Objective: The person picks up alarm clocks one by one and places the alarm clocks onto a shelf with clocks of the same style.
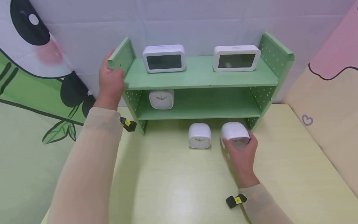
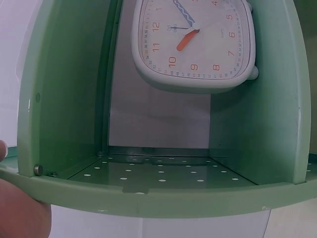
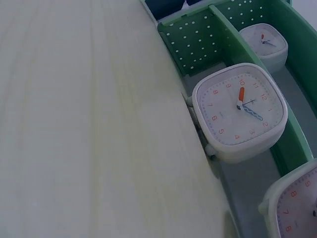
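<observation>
With thumb and fingers around its upper edge, my left hand (image 1: 111, 81) grips the left side panel of a green two-tier shelf (image 1: 201, 81). My right hand (image 1: 242, 158) holds a white alarm clock (image 1: 234, 129) between thumb and fingers, low in front of the shelf's right side. Left of it, a second white alarm clock (image 1: 199, 135) stands on the table. A third alarm clock (image 2: 198, 44) sits at the left end of the lower tier. The right wrist view catches part of the held clock (image 3: 297, 208), but not the hand.
Two white digital clocks, one on the left (image 1: 164, 59) and one on the right (image 1: 237, 59), stand on the top tier. The shelf is on a pale wooden table (image 1: 167, 186), close to a cloth backdrop (image 1: 201, 31). Perforated side panels (image 1: 275, 67) bound the shelf.
</observation>
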